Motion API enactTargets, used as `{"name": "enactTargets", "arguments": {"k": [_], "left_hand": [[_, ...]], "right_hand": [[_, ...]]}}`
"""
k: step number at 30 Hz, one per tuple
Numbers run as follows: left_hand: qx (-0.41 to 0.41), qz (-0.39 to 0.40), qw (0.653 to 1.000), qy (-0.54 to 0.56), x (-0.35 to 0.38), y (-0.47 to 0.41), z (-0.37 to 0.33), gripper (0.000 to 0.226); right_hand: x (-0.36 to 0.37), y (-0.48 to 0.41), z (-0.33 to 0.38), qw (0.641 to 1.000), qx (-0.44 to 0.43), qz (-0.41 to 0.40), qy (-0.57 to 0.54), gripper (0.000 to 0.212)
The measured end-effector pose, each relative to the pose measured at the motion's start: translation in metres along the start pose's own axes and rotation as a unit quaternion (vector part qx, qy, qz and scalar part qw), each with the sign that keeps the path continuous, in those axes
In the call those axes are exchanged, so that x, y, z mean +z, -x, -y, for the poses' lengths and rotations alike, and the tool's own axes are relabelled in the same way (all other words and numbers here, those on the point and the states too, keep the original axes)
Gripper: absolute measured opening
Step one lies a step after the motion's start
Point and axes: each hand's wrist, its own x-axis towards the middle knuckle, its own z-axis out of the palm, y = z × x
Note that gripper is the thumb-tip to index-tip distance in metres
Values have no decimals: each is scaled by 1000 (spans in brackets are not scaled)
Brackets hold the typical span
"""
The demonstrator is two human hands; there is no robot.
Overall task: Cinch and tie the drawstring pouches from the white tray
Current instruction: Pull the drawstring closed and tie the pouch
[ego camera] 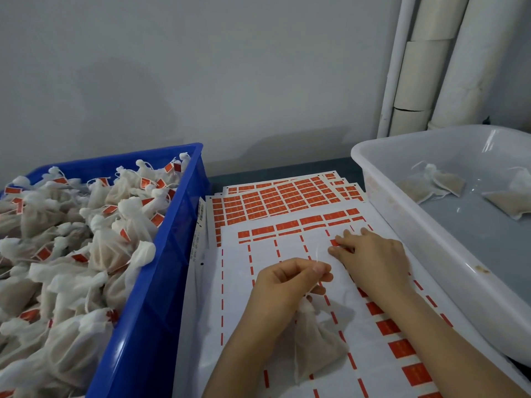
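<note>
Two containers flanking a narrow working strip: blue crate (161,282) at left, heaped to the rim with tied pouches (86,254) bearing red tags; white tray (431,234) at right, its near wall running diagonally just beside the right forearm. Little open room between them, the strip nearly all covered by label sheets (273,202) printed in red, overlapped and fanned toward the back. Top sheet (287,248) largely stripped, with only red dashes and a few labels remaining along its right side. Dark tabletop (287,170) visible only as a thin band behind the sheets. Plain grey wall (201,67) beyond; pale pipes (431,67) upright in the right corner. Inside the tray, two loose pouches (442,182) lying flat on the bottom, well apart from the hands.

Left hand (287,285) clenched, thumb and forefinger pinched on a white drawstring (317,255), its end sticking up above the fingertips. Below that hand, one pouch (316,340) hanging from the string, neck gathered, body resting on the top sheet. Right hand (370,254) palm down on the sheet, fingertips (340,239) pinching at a red label (334,243); whether already lifted off, cannot tell.
</note>
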Motion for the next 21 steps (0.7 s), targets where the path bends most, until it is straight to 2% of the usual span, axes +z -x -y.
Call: {"name": "enactTargets", "arguments": {"k": [8, 21], "left_hand": [[9, -24, 1000, -3, -1, 1, -1, 24], [7, -21, 1000, 6, -3, -2, 2, 20]], "right_hand": [[0, 5, 3, 999, 8, -26, -21, 41], [-6, 1, 5, 987, 72, -21, -142, 35]]}}
